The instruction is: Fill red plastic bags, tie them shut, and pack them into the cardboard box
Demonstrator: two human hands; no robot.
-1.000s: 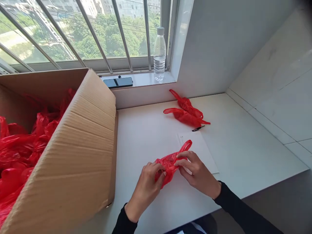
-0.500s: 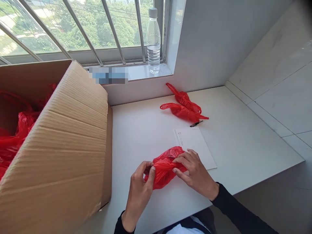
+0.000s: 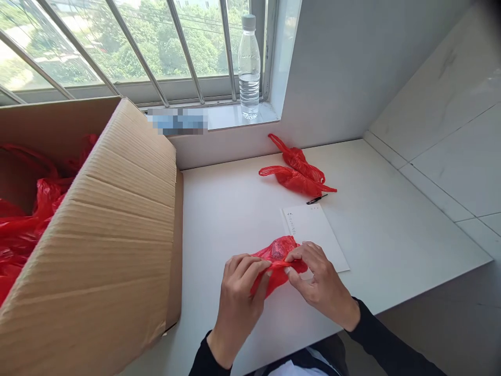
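Between my two hands, above the near part of the white table, is a red plastic bag with something inside that I cannot make out. My left hand pinches the bag's gathered plastic with thumb and fingers. Close by on the right, my right hand pinches the same twisted fold between thumb and forefinger. A sheet of white paper with small marks lies partly behind the bag and right hand.
Two more red bags lie near the wall, a black pen in front of them. A big cardboard box holding red bags stands at left. On the windowsill are a water bottle and a blurred item.
My left hand has moved right along the bag, closer to my right hand, and grips further in. The bag's top is now drawn into a tighter fold.
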